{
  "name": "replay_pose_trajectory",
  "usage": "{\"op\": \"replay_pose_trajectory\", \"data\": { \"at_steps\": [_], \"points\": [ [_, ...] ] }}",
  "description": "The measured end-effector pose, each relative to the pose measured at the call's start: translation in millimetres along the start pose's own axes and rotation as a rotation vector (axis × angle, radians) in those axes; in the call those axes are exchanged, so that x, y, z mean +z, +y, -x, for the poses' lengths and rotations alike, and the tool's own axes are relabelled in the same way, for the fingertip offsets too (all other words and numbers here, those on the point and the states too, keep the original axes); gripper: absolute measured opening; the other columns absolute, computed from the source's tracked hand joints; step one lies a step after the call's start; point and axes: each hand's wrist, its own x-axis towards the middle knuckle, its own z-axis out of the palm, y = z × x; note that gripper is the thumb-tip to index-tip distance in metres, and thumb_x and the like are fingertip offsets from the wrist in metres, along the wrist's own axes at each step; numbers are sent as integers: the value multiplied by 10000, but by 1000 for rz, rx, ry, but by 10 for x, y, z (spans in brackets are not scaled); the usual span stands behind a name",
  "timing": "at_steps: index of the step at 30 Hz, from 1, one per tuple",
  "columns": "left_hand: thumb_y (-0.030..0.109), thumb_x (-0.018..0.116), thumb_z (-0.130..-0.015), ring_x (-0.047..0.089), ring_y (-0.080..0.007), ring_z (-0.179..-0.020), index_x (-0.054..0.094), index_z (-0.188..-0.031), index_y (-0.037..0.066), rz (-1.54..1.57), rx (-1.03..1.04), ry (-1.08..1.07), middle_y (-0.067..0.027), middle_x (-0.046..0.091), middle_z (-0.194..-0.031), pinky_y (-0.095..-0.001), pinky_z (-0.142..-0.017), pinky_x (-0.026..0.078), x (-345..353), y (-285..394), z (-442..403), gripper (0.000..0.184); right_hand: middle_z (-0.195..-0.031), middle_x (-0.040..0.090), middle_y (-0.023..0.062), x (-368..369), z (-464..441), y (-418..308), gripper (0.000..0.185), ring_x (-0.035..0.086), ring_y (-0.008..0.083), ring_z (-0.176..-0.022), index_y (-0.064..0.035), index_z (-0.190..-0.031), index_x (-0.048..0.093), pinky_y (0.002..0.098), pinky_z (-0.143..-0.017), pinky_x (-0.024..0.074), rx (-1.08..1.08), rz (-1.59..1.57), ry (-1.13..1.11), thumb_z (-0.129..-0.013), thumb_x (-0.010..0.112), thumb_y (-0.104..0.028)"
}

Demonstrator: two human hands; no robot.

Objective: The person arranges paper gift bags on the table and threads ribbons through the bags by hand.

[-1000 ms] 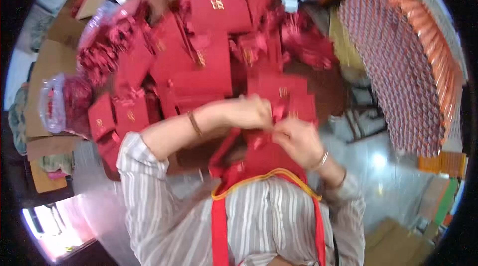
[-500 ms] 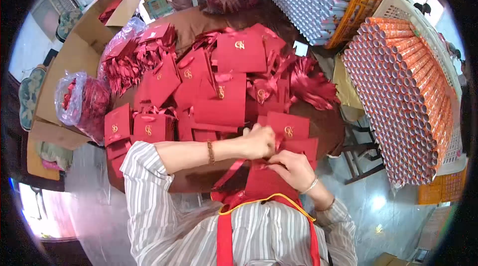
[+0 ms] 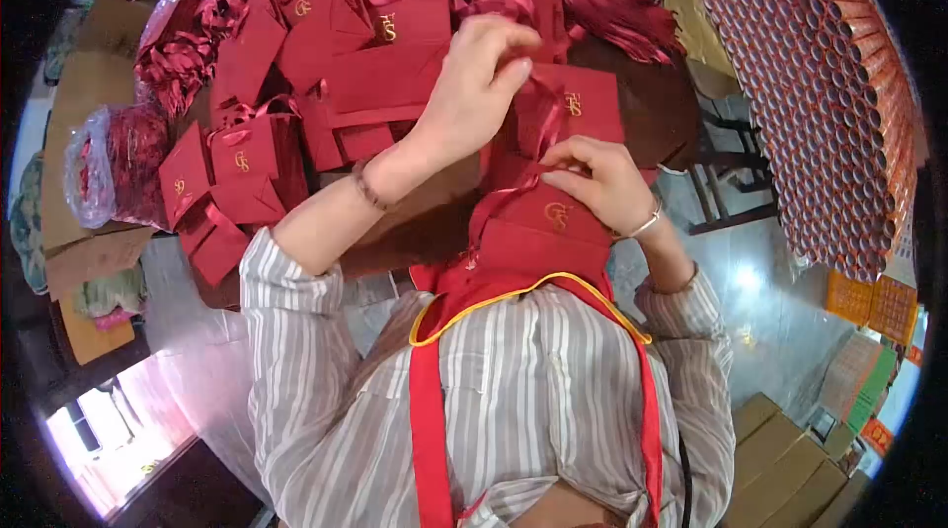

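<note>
A red gift bag [image 3: 555, 215] with a gold monogram lies against the front of my apron. Its dark red ribbon [image 3: 506, 196] trails left from the top edge and down the side. My right hand [image 3: 600, 180] pinches the ribbon at the bag's top edge, thumb and index together. Above and to the left, my left hand [image 3: 479, 83] is raised with curled fingers, slightly blurred. A strand of ribbon runs up to its thumb, and the fingers seem closed on it. Another red bag [image 3: 592, 98] lies just beyond my right hand.
Many red bags [image 3: 390, 19] and a ribbon bundle [image 3: 617, 9] cover the brown tabletop [image 3: 657, 118]. At left are a plastic sack [image 3: 118, 167] and a cardboard box [image 3: 84, 133]. Stacked orange tubes [image 3: 800, 93] stand at right, near a dark stool [image 3: 731, 192].
My left hand has risen up and away from my right hand, which stays at the bag's top edge. The view has tilted down, showing more of the bag and apron.
</note>
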Motion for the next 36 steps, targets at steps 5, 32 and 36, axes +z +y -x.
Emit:
{"op": "replay_pose_trajectory", "data": {
  "at_steps": [5,32,36],
  "points": [
    [138,554,-816,483,-285,-980,544,-1026,43,-140,73,-110,-113,518,-1034,-354,-838,396,6,97,331,230,-778,603,59,9,-53,37,171,534,91,-656,1,-898,601,232,-607,436,1,-16,-4,-761,646,-91],
    [169,527,-870,383,-190,-1141,514,-1082,46,258,-348,-370,-116,398,-1234,-304,-945,326,190,-34,768,246,-1091,531,117,-107,676,412,120,496,193,-1032,12,-859,573,281,-883,374,159,-138,197,-794,619,-78],
    [176,547,-864,421,-186,-1073,277,-1329,72,307,-475,-289,-149,418,-1202,-304,-912,355,108,74,1134,548,-1093,535,122,-121,701,319,131,498,193,-1030,22,-857,580,276,-882,368,208,-124,224,-784,625,-77]
  ]
}}
